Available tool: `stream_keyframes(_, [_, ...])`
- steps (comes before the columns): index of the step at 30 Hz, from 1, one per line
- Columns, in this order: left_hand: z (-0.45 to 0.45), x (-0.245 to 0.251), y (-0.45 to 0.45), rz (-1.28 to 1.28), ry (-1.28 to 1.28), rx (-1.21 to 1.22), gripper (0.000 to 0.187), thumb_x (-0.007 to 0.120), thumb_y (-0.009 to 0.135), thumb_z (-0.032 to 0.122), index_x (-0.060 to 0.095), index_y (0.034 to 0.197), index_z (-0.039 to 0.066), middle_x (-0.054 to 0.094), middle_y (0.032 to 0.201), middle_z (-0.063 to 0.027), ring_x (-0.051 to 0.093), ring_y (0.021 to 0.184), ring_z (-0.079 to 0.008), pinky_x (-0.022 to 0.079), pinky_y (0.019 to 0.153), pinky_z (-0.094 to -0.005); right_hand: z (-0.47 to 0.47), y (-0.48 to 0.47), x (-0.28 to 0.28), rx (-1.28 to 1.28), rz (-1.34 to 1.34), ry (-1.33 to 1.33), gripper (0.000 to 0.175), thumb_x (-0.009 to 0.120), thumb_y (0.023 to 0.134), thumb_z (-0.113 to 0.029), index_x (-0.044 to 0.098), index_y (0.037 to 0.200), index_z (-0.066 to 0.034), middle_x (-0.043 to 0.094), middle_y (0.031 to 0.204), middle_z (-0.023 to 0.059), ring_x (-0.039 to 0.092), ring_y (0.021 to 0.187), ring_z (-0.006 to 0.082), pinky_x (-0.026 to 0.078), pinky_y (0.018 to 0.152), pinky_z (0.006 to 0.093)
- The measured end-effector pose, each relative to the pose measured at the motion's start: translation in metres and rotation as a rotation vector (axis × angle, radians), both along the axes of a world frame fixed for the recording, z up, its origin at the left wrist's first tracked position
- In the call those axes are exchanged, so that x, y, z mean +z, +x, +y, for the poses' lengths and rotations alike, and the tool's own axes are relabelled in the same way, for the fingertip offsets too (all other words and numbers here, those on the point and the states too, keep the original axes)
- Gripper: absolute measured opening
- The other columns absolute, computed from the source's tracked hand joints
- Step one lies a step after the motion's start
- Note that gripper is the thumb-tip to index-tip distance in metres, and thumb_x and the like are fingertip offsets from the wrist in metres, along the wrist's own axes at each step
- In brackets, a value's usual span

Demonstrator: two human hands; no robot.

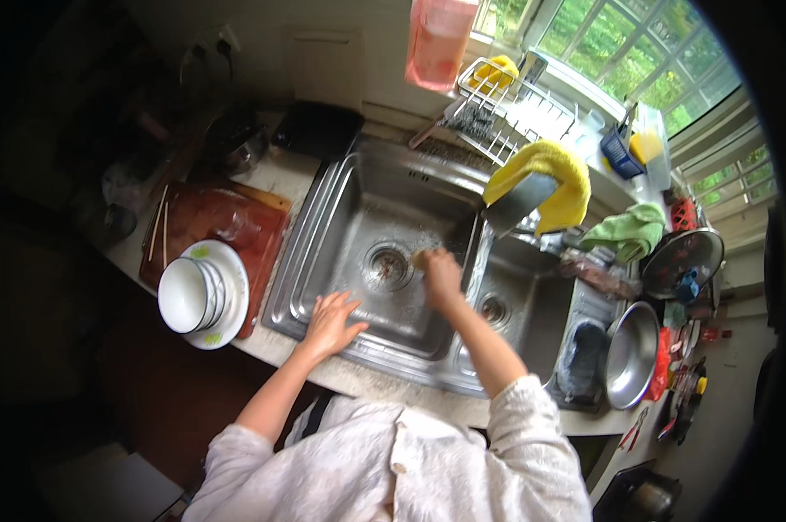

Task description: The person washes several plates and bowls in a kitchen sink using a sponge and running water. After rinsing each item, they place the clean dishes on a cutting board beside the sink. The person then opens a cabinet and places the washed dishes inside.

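My right hand is inside the large stainless steel sink basin, closed around a small pale yellowish thing, perhaps a sponge. Most of that thing is hidden by my fingers. Just left of it lies the round drain strainer, with reddish-brown bits of food waste in it. My left hand is at the basin's front left, fingers spread and holding nothing; whether it touches the rim I cannot tell. Water wets the basin floor. A grey faucet with a yellow towel draped over it stands at the right.
Left of the sink, stacked white bowls sit on a plate overlapping a reddish cutting board. Rightward are a smaller basin, a metal bowl and a green cloth. A wire rack stands behind.
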State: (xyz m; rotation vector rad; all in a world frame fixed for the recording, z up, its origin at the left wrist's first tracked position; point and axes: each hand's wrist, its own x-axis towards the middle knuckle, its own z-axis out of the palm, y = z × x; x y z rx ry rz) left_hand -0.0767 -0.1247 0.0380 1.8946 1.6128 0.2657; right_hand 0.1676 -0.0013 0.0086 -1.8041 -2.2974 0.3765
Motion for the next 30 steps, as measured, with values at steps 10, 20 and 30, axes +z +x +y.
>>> stream_keyframes(10, [-0.018, 0.021, -0.008, -0.171, -0.024, 0.099, 0.054, 0.075, 0.082, 0.027, 0.061, 0.127, 0.000, 0.045, 0.143, -0.0263, 0.043, 0.132, -0.0411, 0.036, 0.109, -0.0451, 0.048, 0.053, 0.096, 0.257, 0.468, -0.064, 0.046, 0.070, 0.078, -0.010, 0.063, 0.123, -0.0096, 0.056, 0.122, 0.0132, 0.061, 0.107, 0.0312, 0.050, 0.091, 0.0364])
stream_keyframes(20, [-0.012, 0.031, 0.012, -0.170, -0.008, -0.007, 0.053, 0.074, 0.084, 0.027, 0.060, 0.128, 0.001, 0.046, 0.142, -0.0259, 0.049, 0.127, -0.0395, 0.041, 0.105, -0.0438, -0.039, 0.061, 0.312, 0.683, 0.341, 0.040, 0.067, 0.074, 0.066, -0.007, 0.058, 0.130, -0.0136, 0.055, 0.133, 0.0166, 0.064, 0.109, 0.0353, 0.057, 0.086, 0.0407])
stream_keyframes(30, [-0.025, 0.034, 0.005, -0.201, 0.018, 0.031, 0.051, 0.071, 0.086, 0.030, 0.060, 0.128, 0.003, 0.048, 0.141, -0.0239, 0.050, 0.127, -0.0377, 0.040, 0.107, -0.0432, 0.131, 0.098, 0.376, 0.486, 0.385, 0.225, 0.046, 0.066, 0.075, -0.004, 0.059, 0.120, -0.0052, 0.056, 0.119, 0.0098, 0.056, 0.112, 0.0232, 0.046, 0.098, 0.0339])
